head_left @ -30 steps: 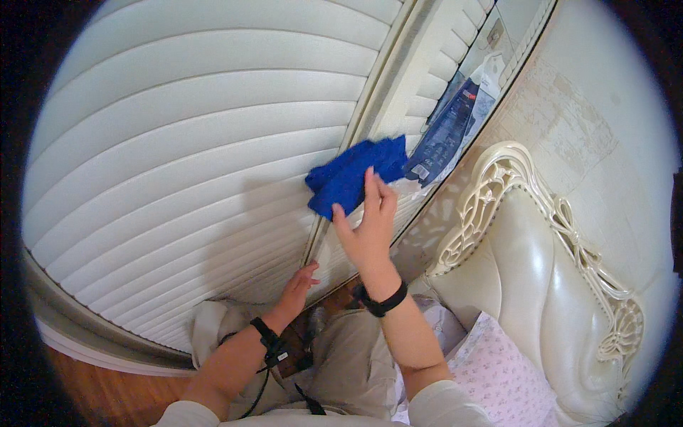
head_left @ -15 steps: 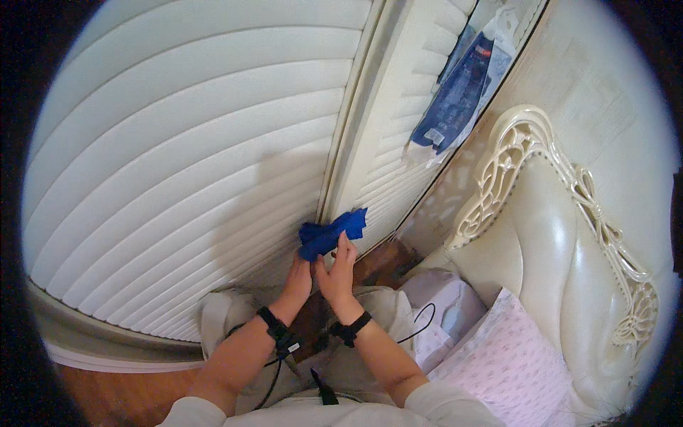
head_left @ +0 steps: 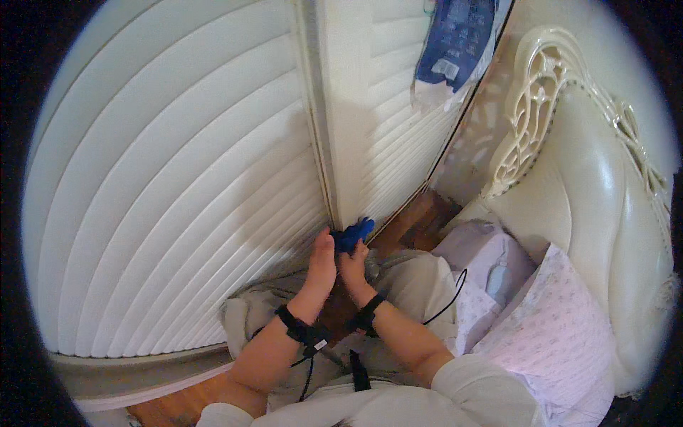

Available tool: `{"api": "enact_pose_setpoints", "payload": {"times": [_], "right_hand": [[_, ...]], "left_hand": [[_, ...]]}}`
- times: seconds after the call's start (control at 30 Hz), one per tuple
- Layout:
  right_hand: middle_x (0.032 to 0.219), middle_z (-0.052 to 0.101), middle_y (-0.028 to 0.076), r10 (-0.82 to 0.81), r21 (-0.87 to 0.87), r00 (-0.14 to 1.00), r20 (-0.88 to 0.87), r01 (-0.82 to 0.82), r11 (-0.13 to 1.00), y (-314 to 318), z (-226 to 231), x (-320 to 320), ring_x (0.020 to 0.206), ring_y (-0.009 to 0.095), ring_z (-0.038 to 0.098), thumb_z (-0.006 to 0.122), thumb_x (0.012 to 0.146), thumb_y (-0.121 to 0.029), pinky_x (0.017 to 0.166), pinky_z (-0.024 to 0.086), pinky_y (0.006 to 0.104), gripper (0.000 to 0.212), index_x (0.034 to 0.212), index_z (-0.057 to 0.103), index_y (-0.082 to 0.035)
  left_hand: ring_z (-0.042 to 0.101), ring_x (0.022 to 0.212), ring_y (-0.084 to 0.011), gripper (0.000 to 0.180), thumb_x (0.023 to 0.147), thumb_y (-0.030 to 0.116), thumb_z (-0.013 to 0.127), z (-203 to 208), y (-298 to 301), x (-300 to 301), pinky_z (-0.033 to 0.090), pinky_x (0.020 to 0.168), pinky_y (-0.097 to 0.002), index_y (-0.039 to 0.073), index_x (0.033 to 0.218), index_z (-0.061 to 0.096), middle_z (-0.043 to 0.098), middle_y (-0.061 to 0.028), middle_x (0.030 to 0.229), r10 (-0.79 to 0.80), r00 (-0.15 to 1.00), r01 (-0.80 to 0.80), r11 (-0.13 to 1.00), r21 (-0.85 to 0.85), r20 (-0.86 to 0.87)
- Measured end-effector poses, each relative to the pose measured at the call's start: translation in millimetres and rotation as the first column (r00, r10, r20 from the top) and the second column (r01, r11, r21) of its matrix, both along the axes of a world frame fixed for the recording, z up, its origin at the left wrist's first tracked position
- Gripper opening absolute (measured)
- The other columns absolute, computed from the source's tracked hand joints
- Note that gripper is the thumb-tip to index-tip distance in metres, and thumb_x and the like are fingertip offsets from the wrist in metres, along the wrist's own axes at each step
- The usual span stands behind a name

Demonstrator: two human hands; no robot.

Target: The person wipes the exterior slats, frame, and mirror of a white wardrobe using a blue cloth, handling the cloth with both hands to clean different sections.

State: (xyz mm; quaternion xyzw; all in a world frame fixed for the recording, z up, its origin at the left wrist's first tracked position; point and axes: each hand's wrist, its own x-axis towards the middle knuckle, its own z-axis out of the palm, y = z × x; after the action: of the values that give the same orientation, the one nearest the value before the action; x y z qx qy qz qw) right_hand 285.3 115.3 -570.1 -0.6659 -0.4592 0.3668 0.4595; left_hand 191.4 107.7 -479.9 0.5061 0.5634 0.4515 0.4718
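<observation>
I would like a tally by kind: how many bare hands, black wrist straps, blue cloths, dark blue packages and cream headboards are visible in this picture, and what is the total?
Hands: 2 (left hand, right hand)
Black wrist straps: 2
Blue cloth: 1
Dark blue package: 1
Cream headboard: 1
Total: 7

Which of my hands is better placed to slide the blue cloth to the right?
Probably your right hand: its fingers are on the blue cloth, and it sits to the right of your other hand. Your left hand is at the cloth's left edge; whether it grips any is unclear.
</observation>
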Motion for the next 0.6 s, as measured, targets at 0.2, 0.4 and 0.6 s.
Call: {"api": "enact_pose_setpoints", "payload": {"times": [0.2, 0.4, 0.6], "right_hand": [[0.110, 0.056, 0.021, -0.010, -0.048, 0.854, -0.520, -0.017, 0.999, 17.7, -82.9, 35.1, 0.099, 0.038, 0.053, 0.059, 0.076, -0.011, 0.094, 0.042, 0.0399, 0.061, 0.130, 0.037, 0.007], [0.090, 0.059, 0.012, -0.368, -0.493, 0.493, -0.788, -0.149, 0.857, 15.0, -88.1, -4.5, 0.078, 0.027, 0.058, 0.057, 0.077, -0.008, 0.072, 0.049, 0.0409, 0.058, 0.131, 0.039, -0.005], [0.092, 0.055, 0.008, -0.381, -0.517, 0.444, -0.811, -0.239, 0.822, 23.5, -191.6, 38.4, 0.077, 0.023, 0.055, 0.054, 0.077, -0.007, 0.069, 0.048, 0.0392, 0.045, 0.121, 0.042, -0.010]], "left_hand": [[0.038, 0.128, -0.0250, 0.066, 0.097, 0.052, 0.029, 55.0, -13.1, 38.8, 0.026, 0.108, -0.0368, 0.000, 0.137, 0.036, 0.043, -0.0169, 0.137, -0.112, 0.991, 0.111, 0.994, 0.022, 0.066], [0.037, 0.130, -0.0252, 0.074, 0.094, 0.061, 0.023, 57.8, -19.2, 2.8, 0.024, 0.108, -0.0394, 0.003, 0.139, 0.033, 0.042, -0.0153, 0.139, -0.119, 0.993, 0.117, 0.990, -0.081, -0.024], [0.036, 0.129, -0.0246, 0.069, 0.097, 0.055, 0.022, 61.4, -19.5, 27.0, 0.022, 0.108, -0.0363, 0.001, 0.138, 0.034, 0.042, -0.0175, 0.137, -0.164, 0.984, 0.172, 0.977, -0.123, 0.071]]}}
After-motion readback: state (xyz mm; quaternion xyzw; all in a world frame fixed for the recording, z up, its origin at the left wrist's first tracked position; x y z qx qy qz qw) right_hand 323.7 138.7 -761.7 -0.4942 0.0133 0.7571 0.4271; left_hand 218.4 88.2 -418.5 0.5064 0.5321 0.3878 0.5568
